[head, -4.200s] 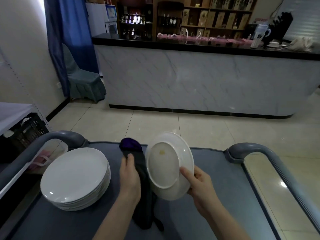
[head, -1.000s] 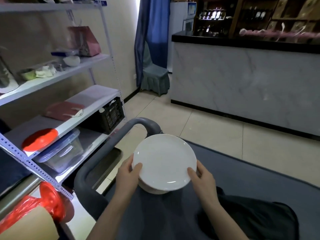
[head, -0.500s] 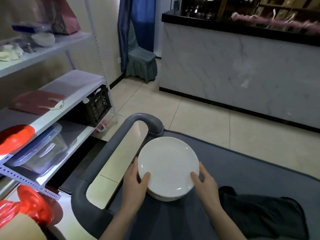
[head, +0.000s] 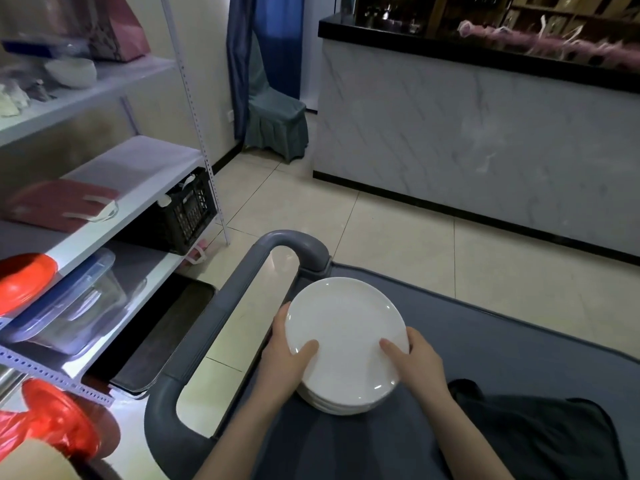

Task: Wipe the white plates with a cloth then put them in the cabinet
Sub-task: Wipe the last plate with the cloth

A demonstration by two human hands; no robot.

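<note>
Left hand (head: 282, 363) at 8 o'clock, right hand (head: 420, 365) at 4: your fingers (head: 280, 320) are pinching the plate stack (head: 346, 327) by its rim, probably balancing it for a level lift.

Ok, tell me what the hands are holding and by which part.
The stack of white plates, by its rim: left hand on the left edge, right hand on the right, thumbs on top.
</note>
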